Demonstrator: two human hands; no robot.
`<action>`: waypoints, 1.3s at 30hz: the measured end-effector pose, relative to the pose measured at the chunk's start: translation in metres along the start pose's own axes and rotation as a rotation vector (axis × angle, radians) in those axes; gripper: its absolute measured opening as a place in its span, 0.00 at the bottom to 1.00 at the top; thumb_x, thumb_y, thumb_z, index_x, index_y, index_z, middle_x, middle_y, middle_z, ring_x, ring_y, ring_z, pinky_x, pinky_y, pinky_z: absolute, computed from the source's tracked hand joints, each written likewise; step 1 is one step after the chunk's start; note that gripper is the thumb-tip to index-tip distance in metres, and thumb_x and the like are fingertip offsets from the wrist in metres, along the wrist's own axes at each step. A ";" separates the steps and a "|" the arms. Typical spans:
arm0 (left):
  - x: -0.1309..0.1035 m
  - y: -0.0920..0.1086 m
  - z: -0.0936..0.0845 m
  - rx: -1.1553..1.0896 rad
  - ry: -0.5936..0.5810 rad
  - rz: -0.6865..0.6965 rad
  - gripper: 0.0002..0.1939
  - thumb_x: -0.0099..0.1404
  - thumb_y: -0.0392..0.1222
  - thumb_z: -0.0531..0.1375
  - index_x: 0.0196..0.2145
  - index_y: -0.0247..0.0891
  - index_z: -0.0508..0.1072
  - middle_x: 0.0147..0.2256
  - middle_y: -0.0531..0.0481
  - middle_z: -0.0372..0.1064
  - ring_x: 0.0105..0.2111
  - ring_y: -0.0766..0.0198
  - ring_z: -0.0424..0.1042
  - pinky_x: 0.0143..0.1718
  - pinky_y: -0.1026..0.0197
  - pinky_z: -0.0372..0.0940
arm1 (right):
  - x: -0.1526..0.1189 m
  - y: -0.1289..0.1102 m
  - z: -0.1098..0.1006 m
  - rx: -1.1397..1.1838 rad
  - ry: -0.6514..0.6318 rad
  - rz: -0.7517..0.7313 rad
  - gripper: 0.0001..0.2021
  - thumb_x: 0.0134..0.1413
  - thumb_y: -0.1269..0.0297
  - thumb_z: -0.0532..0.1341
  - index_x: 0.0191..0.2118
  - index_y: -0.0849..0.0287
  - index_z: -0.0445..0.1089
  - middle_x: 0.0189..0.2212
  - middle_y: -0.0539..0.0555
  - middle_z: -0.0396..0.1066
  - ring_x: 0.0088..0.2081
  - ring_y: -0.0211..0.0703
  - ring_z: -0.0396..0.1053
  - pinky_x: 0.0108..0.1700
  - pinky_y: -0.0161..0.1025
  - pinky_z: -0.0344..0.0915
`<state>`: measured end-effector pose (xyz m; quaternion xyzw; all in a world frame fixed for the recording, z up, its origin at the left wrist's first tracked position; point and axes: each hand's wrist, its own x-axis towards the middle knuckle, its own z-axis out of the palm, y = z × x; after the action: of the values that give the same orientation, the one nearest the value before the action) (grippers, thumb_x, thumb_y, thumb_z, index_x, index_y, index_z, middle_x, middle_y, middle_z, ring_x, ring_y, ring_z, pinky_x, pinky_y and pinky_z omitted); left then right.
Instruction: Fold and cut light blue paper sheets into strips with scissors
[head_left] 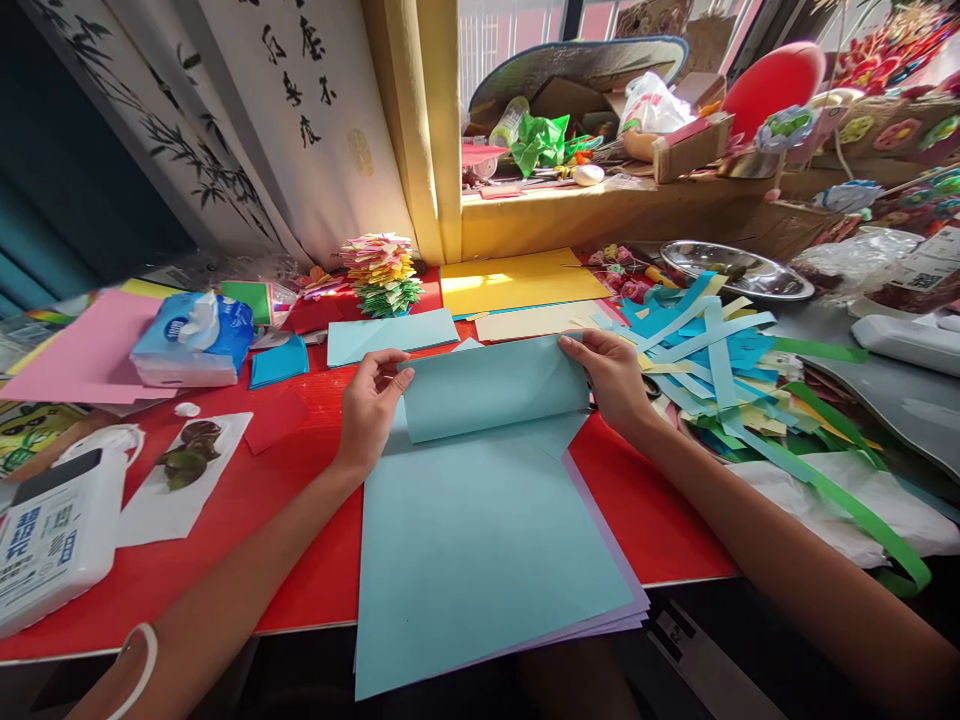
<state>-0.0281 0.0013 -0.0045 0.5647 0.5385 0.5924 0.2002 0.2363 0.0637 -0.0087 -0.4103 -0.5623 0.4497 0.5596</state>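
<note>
Between my two hands a light blue sheet of paper (495, 392) is held up by its upper corners, slightly tilted. My left hand (373, 405) pinches its left corner between thumb and fingers. The right corner is gripped by my right hand (611, 372), its thumb on the near face. Below lies a stack of larger light blue paper (495, 560), with lilac sheets showing along its right and lower edges. The stack overhangs the front of the red table (315, 560). Behind the held sheet rests a folded pale blue paper (390, 337).
Paper strips (712, 350) are heaped at the right near a metal plate (780, 278). At the left stand a tissue pack (191, 340) and a white box (60, 540). Yellow paper (517, 280) and a stack of folded colored pieces (380, 275) lie at the back.
</note>
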 end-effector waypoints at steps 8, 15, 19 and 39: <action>0.001 0.001 0.000 -0.028 0.021 0.003 0.11 0.56 0.42 0.61 0.37 0.39 0.70 0.38 0.51 0.68 0.37 0.66 0.66 0.39 0.64 0.63 | -0.001 -0.002 0.002 0.001 0.046 0.002 0.10 0.43 0.56 0.64 0.28 0.59 0.71 0.25 0.49 0.65 0.22 0.32 0.55 0.20 0.31 0.50; 0.001 0.000 0.000 -0.042 0.028 -0.008 0.12 0.55 0.42 0.62 0.38 0.39 0.70 0.37 0.51 0.68 0.36 0.67 0.66 0.38 0.65 0.63 | -0.002 -0.003 0.003 0.038 0.042 0.007 0.09 0.43 0.58 0.64 0.27 0.59 0.70 0.23 0.48 0.63 0.23 0.32 0.55 0.21 0.31 0.52; 0.001 0.002 -0.001 -0.039 0.032 -0.005 0.11 0.55 0.42 0.61 0.38 0.39 0.70 0.37 0.51 0.68 0.36 0.67 0.66 0.38 0.64 0.63 | -0.002 -0.003 0.003 0.044 0.042 0.012 0.09 0.43 0.58 0.64 0.26 0.59 0.70 0.22 0.48 0.61 0.23 0.32 0.55 0.22 0.31 0.51; -0.001 0.002 0.001 -0.013 0.013 0.011 0.12 0.56 0.44 0.61 0.39 0.39 0.70 0.39 0.50 0.68 0.38 0.65 0.66 0.41 0.63 0.63 | -0.006 -0.003 0.006 0.075 0.029 0.061 0.10 0.43 0.57 0.64 0.26 0.58 0.68 0.23 0.48 0.63 0.23 0.33 0.57 0.23 0.32 0.56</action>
<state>-0.0262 0.0001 -0.0039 0.5625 0.5327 0.6007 0.1973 0.2305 0.0572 -0.0068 -0.4127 -0.5241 0.4811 0.5688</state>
